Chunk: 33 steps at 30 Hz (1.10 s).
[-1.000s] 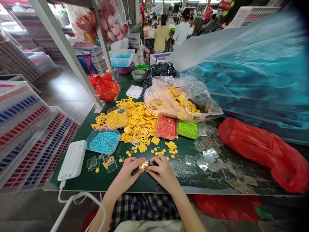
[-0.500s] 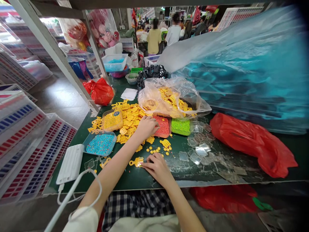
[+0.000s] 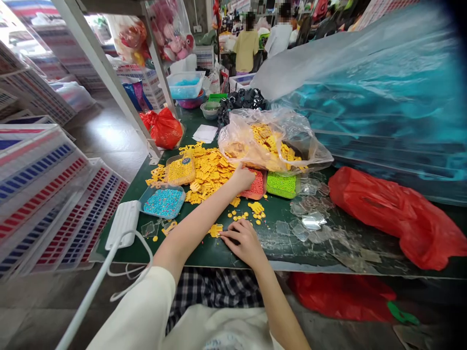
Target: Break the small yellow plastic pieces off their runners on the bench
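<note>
Centrally in the head view, a yellow piece (image 3: 216,230) lies on the green table (image 3: 204,255), immediately left of the right hand (image 3: 241,240), the nearer of the two, whose fingertips touch its edge; whether they pinch it cannot be told. Its visible part runs roughly sideways, bordered on the left by the left forearm (image 3: 193,231). Beyond it, the left hand (image 3: 242,179) extends to a tub (image 3: 254,197) of red beads (image 3: 260,181), fingers bent; any bead grasped is indiscernible.
</note>
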### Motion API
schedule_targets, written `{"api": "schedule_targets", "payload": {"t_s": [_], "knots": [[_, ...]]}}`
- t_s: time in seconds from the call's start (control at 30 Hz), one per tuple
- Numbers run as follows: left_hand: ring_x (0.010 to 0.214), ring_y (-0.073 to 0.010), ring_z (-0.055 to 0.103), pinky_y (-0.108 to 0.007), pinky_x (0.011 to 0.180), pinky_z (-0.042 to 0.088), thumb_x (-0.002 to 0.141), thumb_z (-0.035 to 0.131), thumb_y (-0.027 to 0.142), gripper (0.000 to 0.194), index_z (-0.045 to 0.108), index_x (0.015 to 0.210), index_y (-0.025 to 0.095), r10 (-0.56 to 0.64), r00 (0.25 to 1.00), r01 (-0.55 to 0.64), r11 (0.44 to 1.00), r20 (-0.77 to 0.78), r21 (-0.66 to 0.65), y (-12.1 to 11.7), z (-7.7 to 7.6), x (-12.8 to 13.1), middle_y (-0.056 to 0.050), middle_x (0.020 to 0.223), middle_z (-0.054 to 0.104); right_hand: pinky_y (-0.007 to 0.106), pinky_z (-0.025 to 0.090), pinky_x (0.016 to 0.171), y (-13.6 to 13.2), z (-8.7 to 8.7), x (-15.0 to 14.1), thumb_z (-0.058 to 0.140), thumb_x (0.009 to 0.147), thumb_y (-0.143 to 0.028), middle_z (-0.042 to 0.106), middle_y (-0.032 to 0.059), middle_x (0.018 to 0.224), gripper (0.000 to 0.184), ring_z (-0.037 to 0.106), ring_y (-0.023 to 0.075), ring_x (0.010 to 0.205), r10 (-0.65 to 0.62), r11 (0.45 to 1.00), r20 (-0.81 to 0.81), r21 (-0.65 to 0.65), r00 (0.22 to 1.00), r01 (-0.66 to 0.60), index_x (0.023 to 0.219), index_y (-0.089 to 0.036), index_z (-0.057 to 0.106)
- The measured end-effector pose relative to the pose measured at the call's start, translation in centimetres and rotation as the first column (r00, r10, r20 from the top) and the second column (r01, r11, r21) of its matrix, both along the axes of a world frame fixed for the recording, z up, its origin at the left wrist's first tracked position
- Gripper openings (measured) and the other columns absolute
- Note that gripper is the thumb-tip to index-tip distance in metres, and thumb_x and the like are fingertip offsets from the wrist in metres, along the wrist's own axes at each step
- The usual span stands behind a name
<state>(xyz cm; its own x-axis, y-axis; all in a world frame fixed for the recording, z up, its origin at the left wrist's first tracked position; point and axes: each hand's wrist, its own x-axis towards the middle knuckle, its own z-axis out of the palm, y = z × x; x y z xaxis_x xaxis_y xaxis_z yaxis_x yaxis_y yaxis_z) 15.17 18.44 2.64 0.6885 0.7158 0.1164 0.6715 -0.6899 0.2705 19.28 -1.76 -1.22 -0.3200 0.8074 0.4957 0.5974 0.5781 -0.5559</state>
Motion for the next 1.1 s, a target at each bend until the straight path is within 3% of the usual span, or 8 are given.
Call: {"api": "schedule_targets", "payload": {"t_s": [0.17,0.37,0.5,0.6,0.67,0.8,0.93,1.1], "knots": [[0.074,-0.0228,0.057,-0.049,0.101,0.023,0.066,0.061,0.001,0.018,0.061,0.052,0.014,-0.004,0.98,0.007,1.0,-0.2,0.014,-0.7,1.2,-0.1,-0.006,0.058,0.062,0.032,0.041,0.075,-0.5,0.4,-0.1,0.07,0.085,-0.033,0.062,0.0021,0.08,0.01,0.049,0.0175,0.08,0.078,0.996,0.069,-0.049,0.995,-0.075,0.088,-0.026,0.076],[0.092,-0.0272,0.058,-0.045,0.096,0.028,0.075,0.059,0.013,0.012,0.071,0.074,0.012,-0.019,0.983,0.028,0.998,-0.185,0.049,-2.5,4.8,-1.1,-0.011,0.082,0.068,0.032,0.039,0.071,-0.5,0.4,-1.1,0.072,0.082,-0.032,0.063,0.0008,0.078,0.007,0.049,0.017,0.078,0.136,0.989,0.172,-0.077,0.976,-0.124,0.084,-0.027,0.076],[0.099,-0.0241,0.055,-0.042,0.096,0.028,0.086,0.057,0.027,0.018,0.072,0.084,0.017,0.026,0.993,-0.039,0.993,0.113,0.114,-6.0,7.1,-4.3,-0.006,0.095,0.066,0.032,0.04,0.072,-0.3,0.6,-1.5,0.071,0.083,-0.032,0.065,0.0013,0.08,0.008,0.05,0.0176,0.079,0.143,0.986,0.209,-0.116,0.967,-0.121,0.088,-0.027,0.076],[0.088,-0.019,0.057,-0.037,0.092,0.033,0.088,0.058,0.029,0.018,0.069,0.079,0.019,0.134,0.9,-0.196,0.974,0.415,0.11,-10.3,6.7,-8.3,-0.002,0.087,0.063,0.033,0.041,0.073,-0.2,1.0,-1.6,0.072,0.082,-0.032,0.066,0.0016,0.082,0.014,0.051,0.0187,0.08,0.161,0.982,0.217,-0.137,0.963,-0.133,0.095,-0.026,0.075],[0.085,-0.0184,0.056,-0.034,0.085,0.038,0.087,0.06,0.03,0.016,0.067,0.077,0.019,0.253,0.77,-0.341,0.939,0.586,0.042,-13.7,5.1,-11.0,-0.002,0.082,0.059,0.034,0.041,0.073,-0.2,1.3,-1.6,0.072,0.082,-0.033,0.067,0.002,0.083,0.017,0.051,0.0194,0.081,0.179,0.978,0.208,-0.14,0.962,-0.152,0.097,-0.025,0.074],[0.071,-0.015,0.05,-0.027,0.068,0.042,0.087,0.06,0.032,0.02,0.061,0.072,0.02,0.52,0.373,-0.534,0.798,0.768,-0.281,-20.3,0.2,-14.2,-0.001,0.077,0.051,0.034,0.041,0.074,-0.4,1.8,-1.6,0.067,0.087,-0.03,0.067,0.0029,0.083,0.013,0.051,0.0195,0.081,0.132,0.987,0.195,-0.118,0.972,-0.11,0.097,-0.025,0.073],[0.068,-0.013,0.047,-0.023,0.062,0.04,0.085,0.063,0.043,0.03,0.055,0.069,0.018,0.627,-0.025,-0.425,0.698,0.778,-0.576,-23.3,-3.6,-14.1,0.001,0.073,0.048,0.034,0.039,0.074,-1.0,1.8,-2.2,0.068,0.086,-0.031,0.066,0.0034,0.085,0.016,0.051,0.0196,0.082,0.126,0.991,0.224,-0.067,0.966,-0.114,0.101,-0.025,0.071],[0.062,-0.0095,0.043,-0.021,0.062,0.04,0.074,0.074,0.041,0.029,0.056,0.072,0.018,0.606,-0.487,-0.154,0.649,0.628,-0.745,-22.3,-4.1,-12.9,0.004,0.066,0.043,0.034,0.037,0.071,-1.9,1.3,-3.8,0.07,0.085,-0.029,0.065,0.003,0.083,0.013,0.052,0.0195,0.082,0.153,0.988,0.266,-0.035,0.952,-0.149,0.097,-0.025,0.072]]}}
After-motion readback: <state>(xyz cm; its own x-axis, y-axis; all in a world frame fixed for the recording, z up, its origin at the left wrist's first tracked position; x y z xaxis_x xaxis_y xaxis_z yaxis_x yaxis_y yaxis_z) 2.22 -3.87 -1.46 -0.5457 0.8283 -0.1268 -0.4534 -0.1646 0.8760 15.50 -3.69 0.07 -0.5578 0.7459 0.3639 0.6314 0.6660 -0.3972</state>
